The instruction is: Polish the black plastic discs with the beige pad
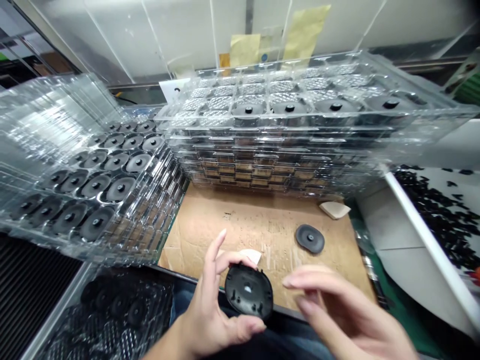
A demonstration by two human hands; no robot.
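In the lower middle, my left hand (215,305) grips a round black plastic cover (249,291) by its edges, thumb below and fingers above. Its hollow inner side faces up, showing small posts and a pale spot at the centre. Just right of it is my right hand (337,310), thumb and index finger drawn together near the cover but apart from it. Whatever lies between those fingertips, if anything, I cannot make out. Beyond my right hand, a dark oval disc with a central knob (310,238) lies on the cardboard (225,210).
Stacked clear trays (277,145) stand at the back; another tray stack (146,210) holding black discs rises at left. A white bin (416,220) of small black parts sits at right. Lower left is a tray (108,315) with dark parts. A paper scrap (335,210) lies on the cardboard.
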